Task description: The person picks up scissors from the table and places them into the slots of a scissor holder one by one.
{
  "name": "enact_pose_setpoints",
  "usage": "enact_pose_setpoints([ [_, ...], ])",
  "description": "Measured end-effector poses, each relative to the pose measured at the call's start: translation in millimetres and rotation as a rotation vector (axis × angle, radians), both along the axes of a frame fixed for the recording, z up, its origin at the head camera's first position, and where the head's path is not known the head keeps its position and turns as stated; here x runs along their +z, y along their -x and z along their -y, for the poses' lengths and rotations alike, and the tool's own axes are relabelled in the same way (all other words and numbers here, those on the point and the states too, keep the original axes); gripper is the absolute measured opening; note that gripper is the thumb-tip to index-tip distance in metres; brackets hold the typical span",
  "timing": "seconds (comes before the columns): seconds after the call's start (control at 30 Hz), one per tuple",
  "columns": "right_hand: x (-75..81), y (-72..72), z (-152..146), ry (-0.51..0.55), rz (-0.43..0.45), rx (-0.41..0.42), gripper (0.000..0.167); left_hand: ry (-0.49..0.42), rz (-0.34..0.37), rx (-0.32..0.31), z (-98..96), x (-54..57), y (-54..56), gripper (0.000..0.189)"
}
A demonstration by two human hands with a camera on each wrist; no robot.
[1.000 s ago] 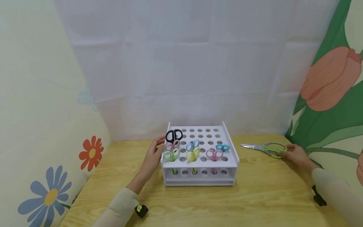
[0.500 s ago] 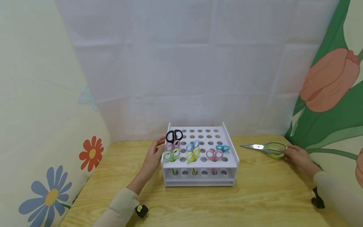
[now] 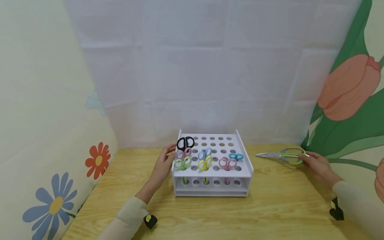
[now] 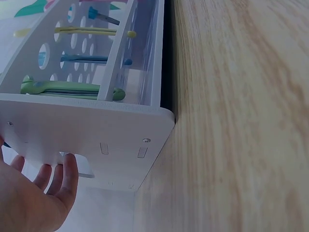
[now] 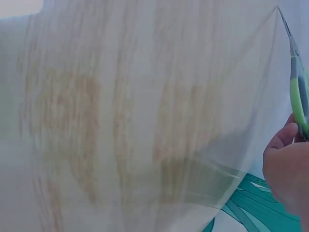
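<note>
A white rack (image 3: 220,173) with rows of round holes stands on the table, several small scissors standing in it handles up. Among them are black scissors (image 3: 185,143), yellow scissors (image 3: 205,163) and teal scissors (image 3: 236,156). My left hand (image 3: 163,164) is at the rack's left side; in the left wrist view its fingertips rest on the side panel (image 4: 91,128) near a slot. To the right, my right hand (image 3: 319,166) pinches the end of the green-and-grey handles of large scissors (image 3: 274,155). Their blades point left; in the right wrist view the tip meets its shadow on the table.
The wooden table (image 3: 210,216) runs up to a white cloth backdrop (image 3: 192,83). A flower-print cloth (image 3: 54,133) hangs at the left, and another with a tulip (image 3: 348,86) at the right, close behind the right hand.
My right hand has tightened its hold on the large scissors' handles and raised them slightly, tilting the scissors. The left hand stays at the rack. The head view has shifted a little.
</note>
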State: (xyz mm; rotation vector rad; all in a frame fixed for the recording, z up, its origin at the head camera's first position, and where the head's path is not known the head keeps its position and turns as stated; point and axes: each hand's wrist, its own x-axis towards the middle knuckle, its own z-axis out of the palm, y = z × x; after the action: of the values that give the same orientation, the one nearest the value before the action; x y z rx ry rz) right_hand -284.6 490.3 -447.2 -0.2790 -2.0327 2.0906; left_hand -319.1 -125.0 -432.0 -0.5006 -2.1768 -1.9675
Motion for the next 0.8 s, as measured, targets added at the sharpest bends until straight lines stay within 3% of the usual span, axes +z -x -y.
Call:
enact_pose_setpoints([
  [0.1,5.9,-2.0,2,-0.007,-0.026,-0.003,0.040,-0.010,0.009,-0.009,-0.4,0.4,-0.6,0.043],
  [0.23,14.8,-3.8,5,-0.021,-0.038,0.007,0.033,-0.029,0.007,-0.019,-0.1,0.8,-0.8,0.042],
  [0.5,32.7,-7.3,12,-0.292,-0.011,0.007,0.063,-0.002,0.011,-0.027,0.2,-0.1,-0.8,0.043],
  [0.67,44.6,-8.2,18,-0.368,-0.051,0.045,0.067,0.005,-0.007,-0.024,0.4,-1.3,0.3,0.042],
  [0.73,50.0,-8.8,22,-0.414,-0.056,0.063,0.064,0.018,-0.015,-0.035,0.8,5.8,-5.1,0.043],
  [0.8,55.1,-9.8,26,-0.449,-0.061,0.080,0.067,0.026,-0.019,-0.045,1.9,6.1,-4.2,0.043],
])
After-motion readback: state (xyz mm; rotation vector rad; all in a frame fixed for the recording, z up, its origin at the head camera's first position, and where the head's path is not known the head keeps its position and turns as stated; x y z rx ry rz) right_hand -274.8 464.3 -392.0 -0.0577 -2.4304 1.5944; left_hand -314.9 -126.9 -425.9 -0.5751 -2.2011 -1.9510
